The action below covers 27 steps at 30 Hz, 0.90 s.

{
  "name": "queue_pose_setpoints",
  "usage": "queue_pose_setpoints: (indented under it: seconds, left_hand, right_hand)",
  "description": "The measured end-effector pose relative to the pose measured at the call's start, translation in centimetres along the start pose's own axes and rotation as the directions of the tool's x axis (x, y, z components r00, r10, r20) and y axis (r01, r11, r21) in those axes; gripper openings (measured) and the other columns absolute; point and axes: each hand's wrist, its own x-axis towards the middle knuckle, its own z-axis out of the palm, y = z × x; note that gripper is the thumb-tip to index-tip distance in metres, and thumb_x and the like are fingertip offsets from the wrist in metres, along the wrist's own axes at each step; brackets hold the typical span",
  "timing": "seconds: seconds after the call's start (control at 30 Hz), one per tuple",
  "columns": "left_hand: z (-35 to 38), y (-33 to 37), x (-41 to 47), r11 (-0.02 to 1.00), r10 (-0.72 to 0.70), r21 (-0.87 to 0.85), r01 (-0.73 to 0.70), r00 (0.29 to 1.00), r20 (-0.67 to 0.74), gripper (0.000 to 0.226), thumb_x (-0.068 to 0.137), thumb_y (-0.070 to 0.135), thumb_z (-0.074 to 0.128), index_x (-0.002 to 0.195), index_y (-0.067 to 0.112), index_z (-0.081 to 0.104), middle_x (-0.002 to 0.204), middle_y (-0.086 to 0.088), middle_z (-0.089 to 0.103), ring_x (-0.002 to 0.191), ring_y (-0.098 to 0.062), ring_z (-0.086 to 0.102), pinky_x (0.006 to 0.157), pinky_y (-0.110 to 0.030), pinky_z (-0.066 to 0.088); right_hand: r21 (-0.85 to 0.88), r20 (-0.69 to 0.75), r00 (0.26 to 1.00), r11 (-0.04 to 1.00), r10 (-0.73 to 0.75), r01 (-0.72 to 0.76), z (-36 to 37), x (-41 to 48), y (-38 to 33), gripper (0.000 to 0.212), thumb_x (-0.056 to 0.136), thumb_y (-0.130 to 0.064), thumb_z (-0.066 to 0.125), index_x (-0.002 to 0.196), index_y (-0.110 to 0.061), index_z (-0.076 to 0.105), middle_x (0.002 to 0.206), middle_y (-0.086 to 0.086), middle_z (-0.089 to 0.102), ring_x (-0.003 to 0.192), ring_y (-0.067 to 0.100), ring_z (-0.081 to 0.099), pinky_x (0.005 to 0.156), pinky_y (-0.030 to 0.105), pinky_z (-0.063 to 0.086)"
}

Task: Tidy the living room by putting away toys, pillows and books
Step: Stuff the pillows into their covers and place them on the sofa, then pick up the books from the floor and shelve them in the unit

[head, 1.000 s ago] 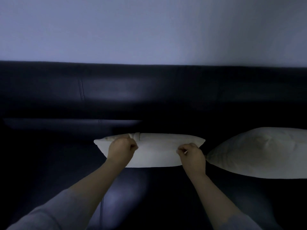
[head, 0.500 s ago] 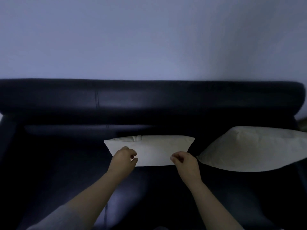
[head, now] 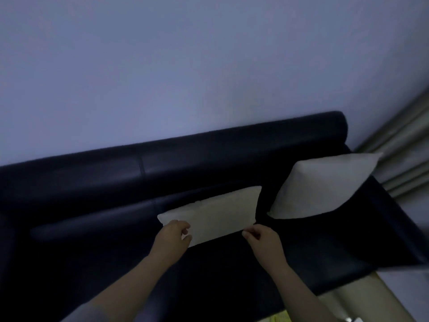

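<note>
A cream pillow (head: 218, 214) stands on its edge against the backrest of the dark leather sofa (head: 116, 177), near the seat's middle. My left hand (head: 173, 238) is at the pillow's lower left corner, fingers loosely curled and apart, gripping nothing. My right hand (head: 262, 240) hovers just off the lower right corner, fingers slack, and holds nothing. A second cream pillow (head: 325, 187) leans in the sofa's right corner, apart from the first.
A plain wall (head: 185, 66) rises behind the sofa. Pale curtains (head: 406, 159) hang at the right. Light floor (head: 348, 298) shows past the sofa's front right edge, with a small yellow object (head: 278, 318) at the bottom edge.
Both hands let go of the pillow's top edge and dropped to its lower corners. The pillow now rests against the backrest. My view pulled back and tilted, showing the sofa's right end.
</note>
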Motion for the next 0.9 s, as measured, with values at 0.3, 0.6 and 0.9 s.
queue_pose_setpoints:
  seconds: [0.3,0.6,0.9]
  left_hand:
    - [-3.9,-2.3,-4.9,0.972,0.235,0.000,-0.236,0.968,0.089,0.030,0.091,0.019,0.058,0.120,0.014,0.062,0.117,-0.003,0.064,0.108,-0.019,0.059,0.087,-0.023,0.042]
    - [-0.8,0.0,-11.8,0.865,0.499,-0.100,-0.492,0.822,0.273,0.026,0.093,0.022,0.058,0.118,0.016,0.063,0.101,0.007,0.059,0.091,-0.005,0.054,0.071,-0.008,0.036]
    - [4.9,3.3,-22.6,0.713,0.677,-0.132,-0.688,0.627,0.387,0.025,0.089,0.019,0.063,0.113,0.015,0.066,0.102,0.001,0.060,0.091,-0.011,0.058,0.090,-0.029,0.050]
  right_hand:
    - [-0.009,-0.188,0.971,0.989,0.147,-0.151,6.5,-13.7,-2.3,0.012,0.087,-0.028,0.066,0.086,-0.018,0.072,0.082,-0.008,0.068,0.079,0.008,0.061,0.071,0.022,0.045]
    - [0.123,-0.405,0.842,0.934,0.356,-0.335,5.9,-25.6,-0.7,0.012,0.088,-0.025,0.066,0.090,-0.016,0.073,0.085,-0.003,0.070,0.081,0.012,0.063,0.071,0.024,0.044]
    - [0.348,-0.517,0.653,0.833,0.553,-0.430,6.9,-41.3,3.4,0.013,0.089,-0.018,0.064,0.086,-0.009,0.072,0.081,0.002,0.070,0.077,0.017,0.063,0.065,0.024,0.041]
